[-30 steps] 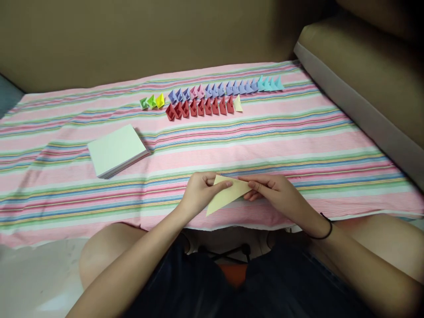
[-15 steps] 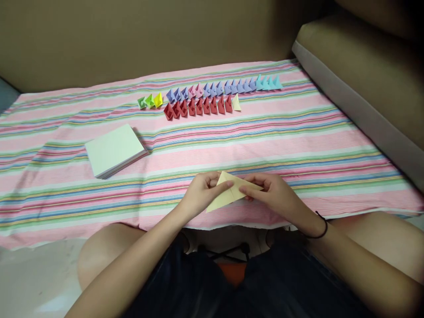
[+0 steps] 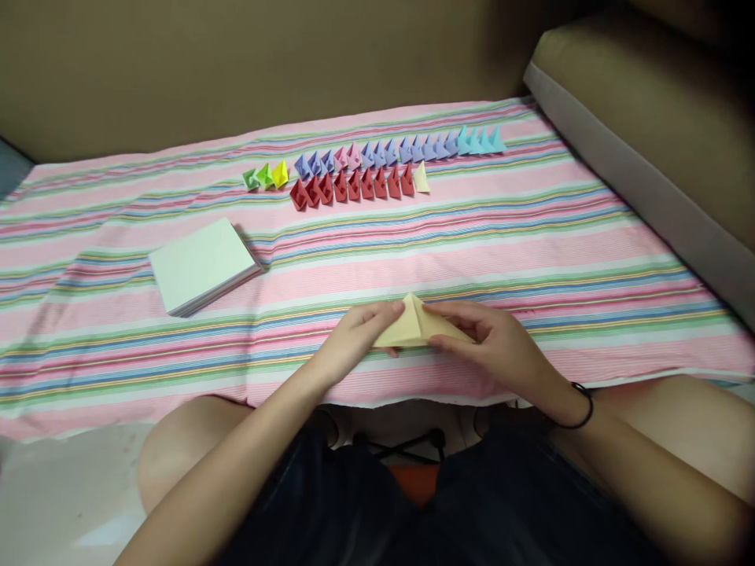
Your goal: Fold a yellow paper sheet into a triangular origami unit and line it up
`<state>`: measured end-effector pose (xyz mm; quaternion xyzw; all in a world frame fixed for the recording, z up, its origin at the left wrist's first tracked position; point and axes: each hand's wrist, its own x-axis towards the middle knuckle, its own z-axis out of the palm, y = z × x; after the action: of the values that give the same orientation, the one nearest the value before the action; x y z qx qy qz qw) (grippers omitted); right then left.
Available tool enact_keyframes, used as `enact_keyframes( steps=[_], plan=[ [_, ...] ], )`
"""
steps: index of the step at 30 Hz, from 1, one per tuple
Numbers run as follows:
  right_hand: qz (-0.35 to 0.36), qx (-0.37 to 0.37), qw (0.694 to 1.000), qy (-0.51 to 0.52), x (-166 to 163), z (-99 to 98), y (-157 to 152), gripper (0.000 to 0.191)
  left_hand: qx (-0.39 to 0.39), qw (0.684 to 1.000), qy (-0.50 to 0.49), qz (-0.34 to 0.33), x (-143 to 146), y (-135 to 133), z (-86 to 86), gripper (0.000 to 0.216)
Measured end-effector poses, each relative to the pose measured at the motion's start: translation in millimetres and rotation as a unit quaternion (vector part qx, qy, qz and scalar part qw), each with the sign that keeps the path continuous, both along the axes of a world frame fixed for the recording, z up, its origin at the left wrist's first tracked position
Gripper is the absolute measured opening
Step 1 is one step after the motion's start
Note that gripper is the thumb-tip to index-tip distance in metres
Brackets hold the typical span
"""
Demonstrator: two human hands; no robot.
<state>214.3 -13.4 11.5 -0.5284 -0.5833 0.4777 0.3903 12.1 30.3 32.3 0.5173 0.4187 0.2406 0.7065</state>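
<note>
A pale yellow sheet of folding paper (image 3: 406,333), folded into a triangular shape with its peak pointing away from me, is held between both hands above the near edge of the cloth. My left hand (image 3: 359,334) pinches its left side, thumb on top near the peak. On the right side, my right hand (image 3: 480,334) grips the paper with thumb and fingers. The underside of the paper and some fingertips are hidden.
Small red paper boats (image 3: 354,186) line up at the back, behind them purple ones (image 3: 377,154) and light blue ones (image 3: 480,141). A stack of paper (image 3: 204,263) lies at left on the striped cloth (image 3: 330,271). A padded armrest (image 3: 642,134) borders the right.
The pale yellow paper has turned from a slanted position to a more level one, its peak now central with a crease showing. Both hands have shifted their grip along it.
</note>
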Motion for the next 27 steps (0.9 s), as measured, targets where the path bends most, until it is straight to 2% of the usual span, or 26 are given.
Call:
enact_keyframes(
  steps=[4,7,10,12,14,17,19,22,25,27],
  plan=[
    [-0.042,-0.057,0.991,0.11,-0.6,1.0,1.3,0.037,-0.051,0.991,-0.121,0.009,-3.2,0.0,-1.1,0.069],
    [-0.043,-0.048,0.99,0.123,-2.9,0.4,0.5,0.037,0.005,0.993,-0.116,0.013,2.0,-5.4,-5.6,0.079],
    [-0.018,-0.005,0.998,0.061,-5.4,-0.9,-3.5,0.045,0.078,0.993,-0.076,0.039,10.7,-12.8,-10.9,0.07],
    [-0.003,0.059,0.997,-0.052,-7.7,-1.3,-6.8,0.048,0.101,0.993,-0.047,0.043,14.9,-16.5,-13.9,0.065],
    [0.006,0.145,0.972,-0.187,-11.5,-1.5,-9.3,0.049,0.122,0.992,-0.008,0.044,17.3,-18.6,-16.1,0.065],
    [-0.002,0.237,0.912,-0.336,-20.1,-2.2,-10.5,0.05,0.17,0.983,0.044,0.058,19.1,-20.3,-18.5,0.065],
    [-0.01,0.267,0.885,-0.381,-25.7,-2.7,-9.8,0.047,0.207,0.973,0.077,0.068,20.6,-21.4,-19.8,0.065],
    [-0.02,0.291,0.861,-0.417,-29.7,-3.1,-7.5,0.039,0.245,0.959,0.117,0.077,23.8,-22.8,-21.2,0.061],
    [-0.036,0.33,0.822,-0.463,-29.3,-3.9,-5.1,0.034,0.249,0.958,0.111,0.087,27.0,-22.7,-21.7,0.046],
    [-0.052,0.383,0.786,-0.483,-29.2,-4.6,-4.5,0.03,0.243,0.96,0.094,0.104,28.7,-21.4,-22.2,0.039]
  ],
)
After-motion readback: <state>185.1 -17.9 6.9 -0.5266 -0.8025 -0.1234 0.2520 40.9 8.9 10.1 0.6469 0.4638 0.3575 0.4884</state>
